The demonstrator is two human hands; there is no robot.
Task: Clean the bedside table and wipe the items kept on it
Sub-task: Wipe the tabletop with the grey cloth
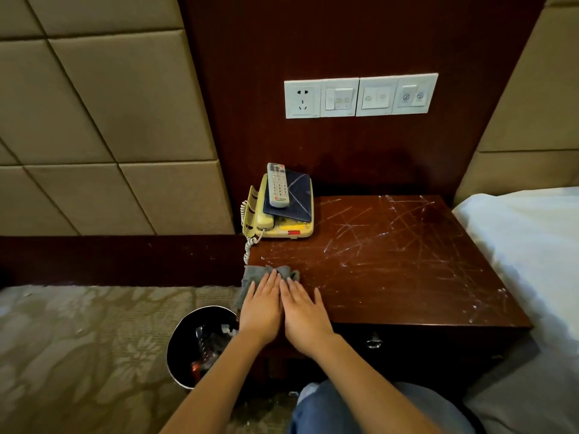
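Risk 1: the grey cloth (266, 274) lies at the front-left corner of the table (407, 261), and part of it hangs over the left edge. I judge a leftward push could drop it into the waste bin (188, 349) just below.

Risk 2: a forward stroke heads for the telephone (282, 228) at back-left. The remote control (277, 186) lies loose on a dark folder (297, 200) stacked on it, and the coiled cord (250, 245) dangles near the cloth — a snag could tip the stack.

Pose: left hand (261, 311) and right hand (305, 317) are side by side, palms down, fingers straight and close together. The left presses the cloth and the right's fingertips reach it — nothing is pinched.
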